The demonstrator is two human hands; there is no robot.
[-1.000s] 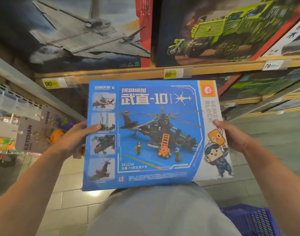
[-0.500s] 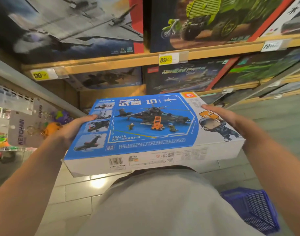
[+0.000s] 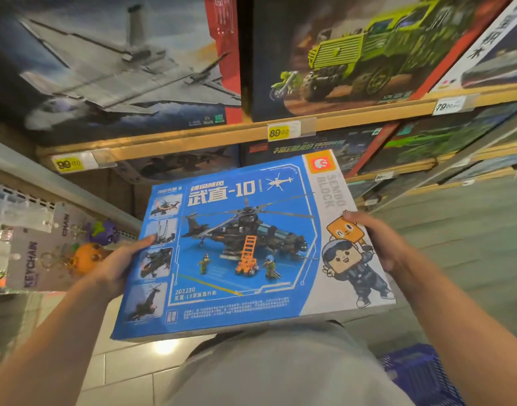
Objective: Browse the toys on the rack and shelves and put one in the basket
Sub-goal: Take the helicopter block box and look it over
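Note:
A flat blue helicopter block-set box (image 3: 245, 247) is held in front of my chest, its printed face tilted up toward me. My left hand (image 3: 119, 262) grips its left edge, thumb lying on the front. My right hand (image 3: 377, 241) grips the right edge, thumb on the white strip with the cartoon figure. A blue plastic basket (image 3: 421, 373) sits on the floor at the lower right, partly hidden by my grey shirt.
Wooden shelves (image 3: 192, 136) ahead carry large boxed sets: a grey jet box (image 3: 110, 68) and a green truck box (image 3: 354, 51), with yellow price tags (image 3: 277, 131) on the edge. A rack of keychains (image 3: 46, 253) hangs at the left. Tiled floor lies below.
The box was tipped flat half a second ago, showing its bottom edge; now its face is tilted back up toward me. Both hands keep their hold on the sides.

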